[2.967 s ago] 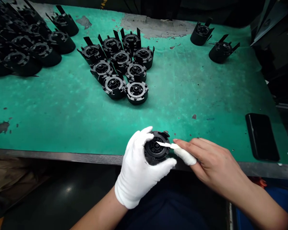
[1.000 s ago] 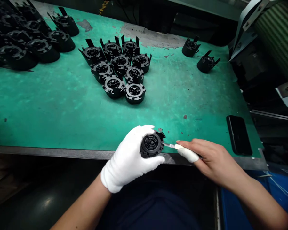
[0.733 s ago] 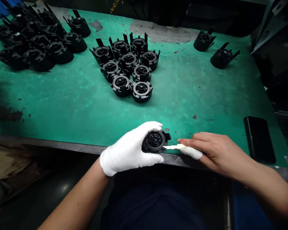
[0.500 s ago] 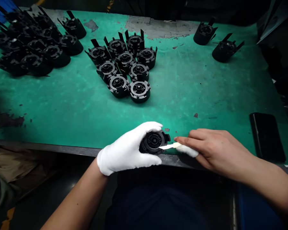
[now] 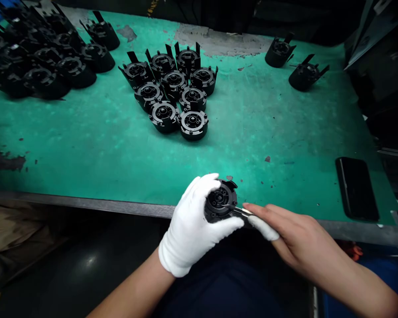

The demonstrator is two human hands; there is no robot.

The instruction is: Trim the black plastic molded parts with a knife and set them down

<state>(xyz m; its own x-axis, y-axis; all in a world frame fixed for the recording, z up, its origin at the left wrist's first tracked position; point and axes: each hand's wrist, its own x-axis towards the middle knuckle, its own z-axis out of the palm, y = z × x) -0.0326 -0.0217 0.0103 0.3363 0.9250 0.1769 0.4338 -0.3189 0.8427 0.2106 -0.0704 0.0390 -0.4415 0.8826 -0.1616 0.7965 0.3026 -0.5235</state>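
In a white glove, my left hand wraps round a round black plastic housing at the table's front edge, its ringed face turned up toward me. My right hand is bare except for a white cover on the thumb. Its thumb and fingers pinch a slim knife, whose narrow blade points left and reaches over the housing's face near the lower rim. Whether the blade tip touches the plastic I cannot tell. My left fingers hide the housing's left side.
Several similar black housings stand grouped mid-table, and a denser cluster fills the far left. Two more housings sit at the back right. A black phone lies near the right front edge of the green table.
My left hand has turned, and the housing has turned with it, its tab now pointing more to the back. The knife has rolled, showing its blade narrower, with its tip farther over the face.
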